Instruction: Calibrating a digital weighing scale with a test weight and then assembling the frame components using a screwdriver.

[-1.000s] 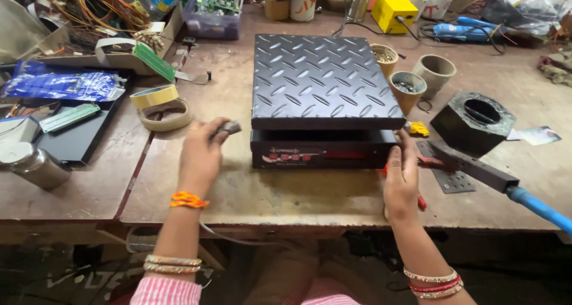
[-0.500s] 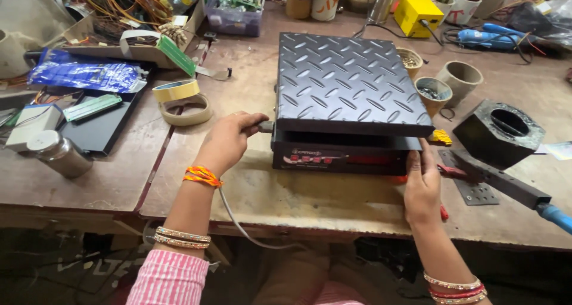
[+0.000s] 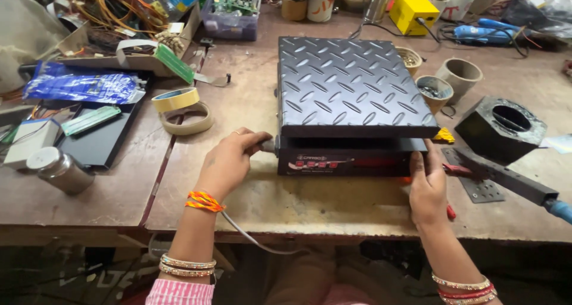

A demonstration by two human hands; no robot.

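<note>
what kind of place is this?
Likely an electronics repair or assembly workshop: a platform scale on a worn workbench, a tangle of wires, and circuit boards in a tray.

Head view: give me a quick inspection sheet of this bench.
Surface: worn wooden bench, stained.
Job's things: black platform scale with tread-plate top, red display lit.
Clutter: tape rolls, metal weight, small cups, black block, yellow box.
Grips: left hand at the scale's left side on a plug; right hand at its right front corner.
Cables: grey cable hangs off the edge; wire bundle.
Surroundings: nothing seen.
</note>
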